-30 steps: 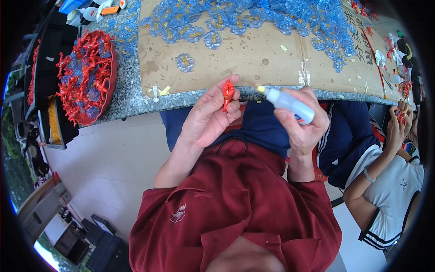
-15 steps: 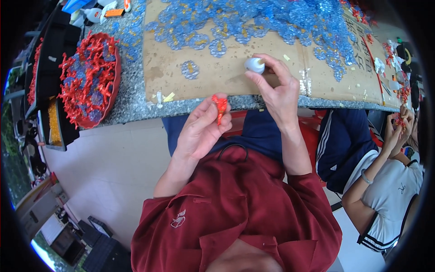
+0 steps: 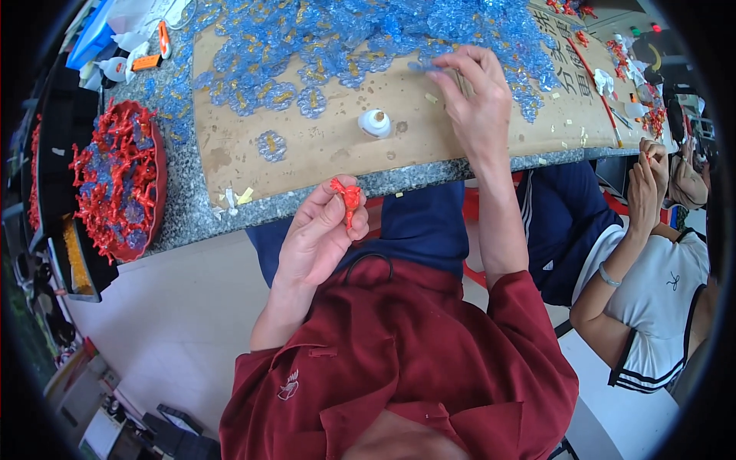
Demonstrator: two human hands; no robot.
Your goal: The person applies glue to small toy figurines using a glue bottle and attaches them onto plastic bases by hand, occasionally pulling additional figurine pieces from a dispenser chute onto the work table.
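My left hand [image 3: 313,234] is closed on a small red plastic figure [image 3: 350,201], pinched between thumb and fingers just off the table's front edge. Over the cardboard, my right hand [image 3: 481,103] pinches a clear blue plastic piece [image 3: 423,67] at the near edge of the blue pile [image 3: 360,38]. Many pieces in that pile have yellow middles. A small white squeeze bottle [image 3: 375,124] stands upright between my hands, touched by neither. One blue flower-shaped piece [image 3: 271,146] lies alone on the cardboard [image 3: 322,157], left of the bottle.
A red tray [image 3: 159,192] heaped with red figures and blue pieces sits at the left. Beside it are black bins [image 3: 57,169], one holding yellow bits [image 3: 77,257]. An orange-handled cutter [image 3: 164,40] lies at the far left. At the right, another person's hands [image 3: 648,176] work close by.
My right hand has let go of the bottle, now upright on the cardboard, and has reached farther to take a blue piece. My left hand still holds the red figure. The view has shifted.
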